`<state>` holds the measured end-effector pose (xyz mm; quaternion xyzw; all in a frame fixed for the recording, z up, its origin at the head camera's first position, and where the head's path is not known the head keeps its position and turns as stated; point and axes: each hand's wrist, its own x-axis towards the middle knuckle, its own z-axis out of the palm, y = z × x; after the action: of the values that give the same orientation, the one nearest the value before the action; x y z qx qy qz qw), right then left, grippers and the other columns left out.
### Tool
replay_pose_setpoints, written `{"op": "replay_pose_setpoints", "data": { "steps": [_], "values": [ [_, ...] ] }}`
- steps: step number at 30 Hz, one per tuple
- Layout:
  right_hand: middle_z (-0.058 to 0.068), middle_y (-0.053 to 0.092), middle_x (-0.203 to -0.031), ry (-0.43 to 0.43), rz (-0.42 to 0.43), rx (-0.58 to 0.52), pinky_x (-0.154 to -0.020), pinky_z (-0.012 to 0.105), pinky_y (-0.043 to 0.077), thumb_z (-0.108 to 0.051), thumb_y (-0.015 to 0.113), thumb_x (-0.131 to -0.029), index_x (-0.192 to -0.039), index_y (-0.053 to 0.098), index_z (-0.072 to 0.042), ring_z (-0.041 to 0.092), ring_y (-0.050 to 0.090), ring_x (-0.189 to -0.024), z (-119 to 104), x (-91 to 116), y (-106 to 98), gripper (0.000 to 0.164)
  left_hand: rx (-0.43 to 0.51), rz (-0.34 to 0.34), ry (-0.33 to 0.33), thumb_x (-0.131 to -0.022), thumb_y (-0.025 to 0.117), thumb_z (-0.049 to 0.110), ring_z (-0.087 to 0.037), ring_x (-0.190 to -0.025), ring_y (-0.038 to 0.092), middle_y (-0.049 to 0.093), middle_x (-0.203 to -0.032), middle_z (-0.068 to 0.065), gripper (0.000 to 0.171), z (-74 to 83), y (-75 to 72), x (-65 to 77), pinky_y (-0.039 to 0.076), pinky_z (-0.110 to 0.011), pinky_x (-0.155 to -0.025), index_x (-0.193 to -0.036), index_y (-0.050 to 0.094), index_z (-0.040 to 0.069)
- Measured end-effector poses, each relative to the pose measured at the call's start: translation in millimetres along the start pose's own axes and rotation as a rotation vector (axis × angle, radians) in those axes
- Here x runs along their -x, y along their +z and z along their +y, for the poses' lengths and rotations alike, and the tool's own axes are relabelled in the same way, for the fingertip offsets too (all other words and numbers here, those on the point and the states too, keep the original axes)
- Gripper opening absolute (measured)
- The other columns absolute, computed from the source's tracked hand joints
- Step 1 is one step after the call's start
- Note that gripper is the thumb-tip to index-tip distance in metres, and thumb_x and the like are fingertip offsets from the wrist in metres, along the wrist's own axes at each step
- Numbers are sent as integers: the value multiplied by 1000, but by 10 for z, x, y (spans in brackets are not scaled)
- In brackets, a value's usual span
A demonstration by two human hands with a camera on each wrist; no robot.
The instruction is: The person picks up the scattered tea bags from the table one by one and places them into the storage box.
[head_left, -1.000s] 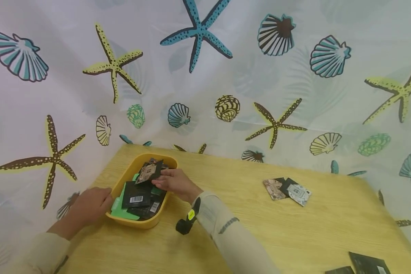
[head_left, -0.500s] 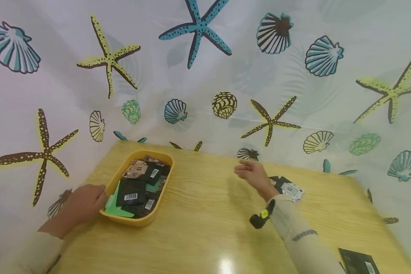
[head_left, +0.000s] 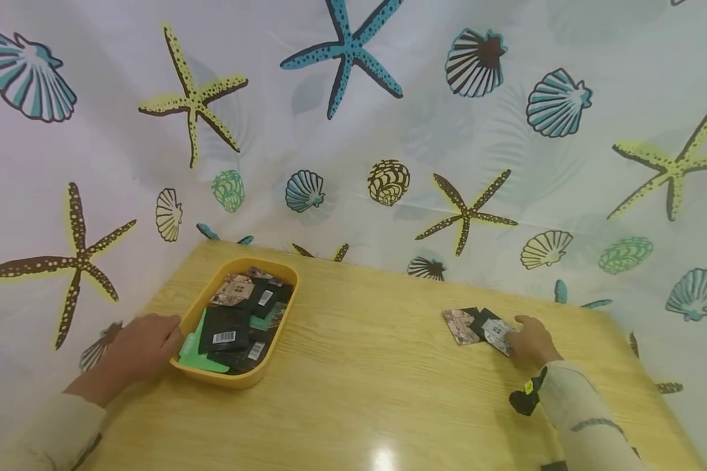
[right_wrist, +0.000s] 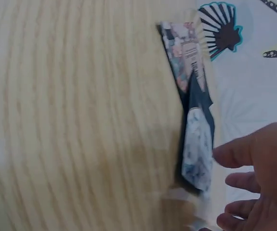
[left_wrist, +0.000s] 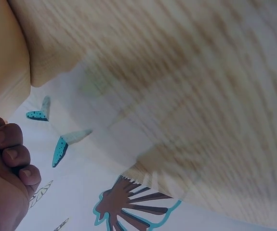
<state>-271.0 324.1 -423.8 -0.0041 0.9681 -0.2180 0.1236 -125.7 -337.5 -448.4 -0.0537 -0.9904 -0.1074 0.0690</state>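
At the left, a yellow plastic bin (head_left: 235,380) holds several flat black and patterned packets over something green. My left hand (head_left: 135,350) grips its left rim; curled fingers (left_wrist: 14,156) show against the bin's outer side in the left wrist view. On the table to the right lie overlapping packets, one brown-patterned (head_left: 461,327) and one white-and-grey floral (head_left: 498,332). My right hand (head_left: 533,341) is at the floral packet's right end. In the right wrist view the thumb (right_wrist: 234,151) comes right up to that packet's edge, with the fingers spread apart below it.
The wood-grain table (head_left: 359,366) runs between the bin and the packets. A white curtain (head_left: 330,144) printed with starfish and shells hangs close behind and at both sides. A dark packet corner (head_left: 554,466) shows at the bottom right beside the sleeve.
My right hand has let go of a brown-patterned packet in the bin and swung right to the floral packet on the table. The left hand stays at the bin's rim.
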Motion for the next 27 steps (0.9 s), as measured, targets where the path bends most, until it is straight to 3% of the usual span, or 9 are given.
{"op": "replay_pose_setpoints", "data": {
  "steps": [6,9,13,14,16,22,25,27],
  "values": [
    [44,25,-149,30,-19,10,-108,69,32,-33,52,-98,-149,17,16,63,29,-135,62,-70,92,79,13,6,4,-96,44,16,-15,-60,34,36,-61,2,28,17,23,15,29,-30,-59,-68,41,16],
    [45,33,-144,1,12,64,-105,68,36,-31,61,-93,-146,27,16,63,35,-130,36,-84,88,78,14,4,1,-96,43,16,-14,-60,34,37,-61,2,28,34,18,24,29,-30,-59,-68,41,16],
    [41,52,-126,-26,-1,80,-94,62,46,-28,67,-90,-130,47,19,56,54,-112,-39,-77,13,66,5,2,-7,-96,43,16,-14,-60,34,37,-61,2,28,57,-10,28,29,-30,-59,-68,41,17],
    [40,57,-117,-19,-12,47,-89,58,49,-27,67,-90,-122,51,20,52,58,-103,-61,-78,-6,60,3,1,-10,-96,43,16,-14,-60,34,37,-61,2,28,62,-18,26,29,-30,-59,-68,41,16],
    [36,58,-114,-15,-43,-57,-86,54,51,-27,63,-94,-119,53,19,44,60,-99,-129,-68,-58,53,0,0,-14,-96,43,16,-15,-60,34,37,-61,2,28,73,-36,19,28,-30,-59,-69,42,16],
    [28,52,-138,9,-96,-452,-90,39,54,-31,47,-103,-147,35,12,22,61,-106,-483,-93,-65,63,-13,-8,-31,-96,43,17,-15,-61,35,37,-62,1,27,100,-62,0,29,-30,-59,-70,42,16],
    [14,63,-117,-27,-140,-606,-78,28,55,-23,47,-103,-147,36,10,6,62,-89,-817,-109,58,57,-16,1,-29,-96,43,17,-15,-61,35,37,-62,2,27,104,-57,-8,29,-30,-59,-69,42,16],
    [9,63,-106,-76,-199,-715,-74,25,56,-15,49,-101,-142,41,12,4,62,-81,-1094,-111,180,50,-15,13,-20,-96,44,17,-14,-61,34,36,-62,2,27,104,-51,-13,28,-29,-59,-69,41,16]
  ]
}}
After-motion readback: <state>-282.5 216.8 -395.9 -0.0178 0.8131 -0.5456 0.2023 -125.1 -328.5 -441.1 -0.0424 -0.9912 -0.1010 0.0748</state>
